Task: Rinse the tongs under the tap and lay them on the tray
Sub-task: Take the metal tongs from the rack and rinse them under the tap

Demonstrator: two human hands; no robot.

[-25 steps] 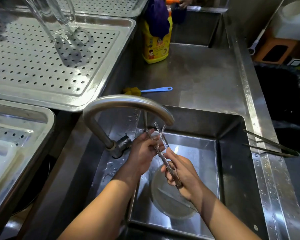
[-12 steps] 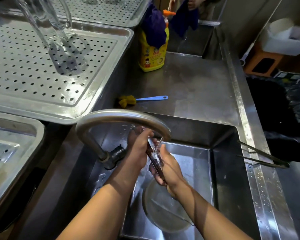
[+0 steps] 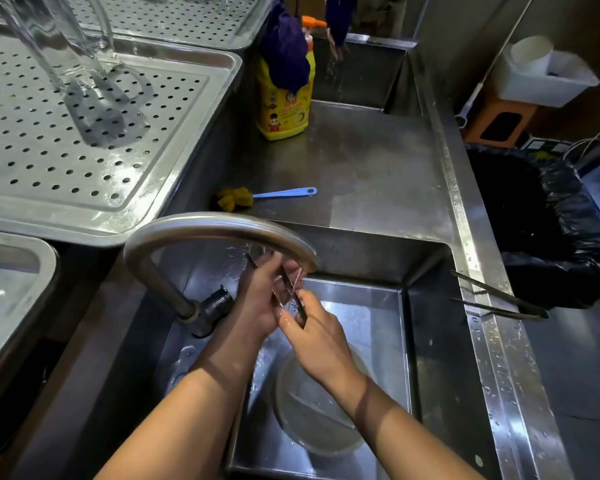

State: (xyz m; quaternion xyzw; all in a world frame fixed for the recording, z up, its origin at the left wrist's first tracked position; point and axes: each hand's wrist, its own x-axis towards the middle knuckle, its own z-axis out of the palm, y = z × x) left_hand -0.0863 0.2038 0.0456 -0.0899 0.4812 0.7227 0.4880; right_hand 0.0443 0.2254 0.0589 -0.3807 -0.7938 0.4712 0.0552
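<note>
Thin metal tongs [image 3: 289, 292] are held under the curved steel tap [image 3: 219, 228], with water running over them. My right hand [image 3: 317, 336] grips their lower end. My left hand [image 3: 262, 296] wraps around the upper part, with the serrated tip sticking out past its fingers. Both hands are over the sink [image 3: 426, 341]. The perforated steel tray [image 3: 167, 140] lies to the upper left, with an upturned clear jug [image 3: 52, 36] on it.
A second pair of tongs [image 3: 496, 301] rests across the sink's right rim. A round clear container [image 3: 312, 410] sits in the sink basin. A yellow brush with a blue handle [image 3: 267, 195] and a yellow soap bottle [image 3: 284, 98] are on the counter behind. A black-lined bin [image 3: 541, 230] stands at right.
Both hands have moved the tongs up and closer under the tap's spout. My left hand has slid up along the tongs, so less of the tip shows.
</note>
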